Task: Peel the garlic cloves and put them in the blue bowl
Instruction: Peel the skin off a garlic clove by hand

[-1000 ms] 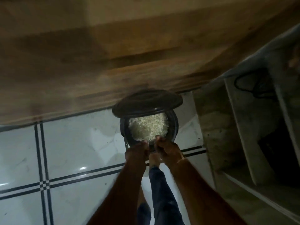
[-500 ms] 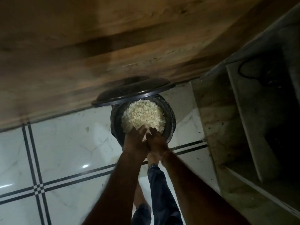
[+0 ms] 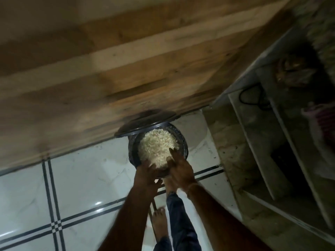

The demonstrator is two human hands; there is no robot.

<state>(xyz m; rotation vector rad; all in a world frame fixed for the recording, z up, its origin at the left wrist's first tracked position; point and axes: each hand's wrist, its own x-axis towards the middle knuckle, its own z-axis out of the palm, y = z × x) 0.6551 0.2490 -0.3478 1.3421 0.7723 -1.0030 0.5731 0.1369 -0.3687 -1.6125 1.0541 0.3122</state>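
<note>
Both arms reach straight down to a dark round bin (image 3: 184, 142) on the tiled floor (image 3: 81, 178), its lid (image 3: 145, 124) tipped up against a wooden panel (image 3: 126, 69). The right hand (image 3: 179, 169) lies flat, fingers straight, on the pale heap (image 3: 155, 144) inside, possibly garlic skins. The left hand (image 3: 146, 171) sits at the near rim; its grip is too blurred to tell.

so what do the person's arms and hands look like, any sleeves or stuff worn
Both forearms are bare, no sleeves in view. The left hand and right hand wear no gloves. A thin pale band seems to circle the right wrist, though blur leaves it unsure. No ring or watch can be made out.
</note>
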